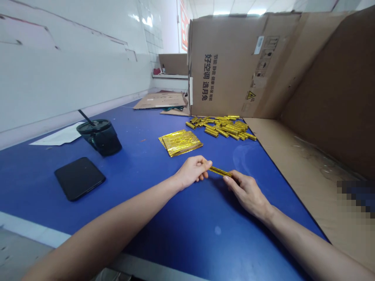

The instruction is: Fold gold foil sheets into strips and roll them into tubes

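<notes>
Between my two hands is a narrow folded strip of gold foil (pixel 220 171), held above the blue table. My left hand (pixel 195 171) pinches its left end between thumb and fingers. The right end sits in the closed fingers of my right hand (pixel 246 191). Just beyond my left hand lies a small stack of flat gold foil sheets (pixel 181 142). Farther back on the right, a loose heap of folded gold foil pieces (pixel 230 127) rests near the table's edge.
A dark mug (pixel 101 136) with a straw and a black flat case or phone (pixel 79 177) stand on the left of the blue table (pixel 175 234). White paper (pixel 58 135) lies by the wall. Large cardboard boxes (pixel 234 66) rise behind and right; flattened cardboard (pixel 161 100) lies at the back.
</notes>
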Action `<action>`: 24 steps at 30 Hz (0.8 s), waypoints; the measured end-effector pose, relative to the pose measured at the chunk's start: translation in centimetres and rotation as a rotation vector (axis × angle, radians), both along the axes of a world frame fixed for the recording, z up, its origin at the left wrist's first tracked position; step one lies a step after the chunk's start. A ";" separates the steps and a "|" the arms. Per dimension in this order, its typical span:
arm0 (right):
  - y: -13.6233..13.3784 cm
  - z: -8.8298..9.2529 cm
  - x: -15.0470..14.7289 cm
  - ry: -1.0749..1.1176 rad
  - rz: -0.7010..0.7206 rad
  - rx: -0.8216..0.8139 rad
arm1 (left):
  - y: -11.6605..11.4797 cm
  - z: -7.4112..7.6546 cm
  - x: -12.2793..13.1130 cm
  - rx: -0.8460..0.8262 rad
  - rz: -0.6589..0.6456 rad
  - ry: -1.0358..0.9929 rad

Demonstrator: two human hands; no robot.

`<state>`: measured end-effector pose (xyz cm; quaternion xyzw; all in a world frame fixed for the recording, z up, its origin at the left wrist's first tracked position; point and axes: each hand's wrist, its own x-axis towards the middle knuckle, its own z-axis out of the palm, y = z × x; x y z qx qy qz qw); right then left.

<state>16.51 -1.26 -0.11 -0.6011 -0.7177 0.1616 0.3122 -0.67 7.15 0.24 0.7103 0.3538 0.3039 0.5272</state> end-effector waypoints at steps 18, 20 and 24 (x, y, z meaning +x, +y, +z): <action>0.5 -0.7 0.0 0.315 0.022 -0.078 | -0.7 0.1 0.3 0.010 -0.028 -0.097; 0.6 -0.8 0.0 0.286 0.036 -0.080 | -0.7 0.2 0.4 -0.023 0.003 -0.105; 0.6 -0.9 0.0 0.265 0.002 -0.091 | -0.7 0.1 0.5 -0.064 0.005 -0.093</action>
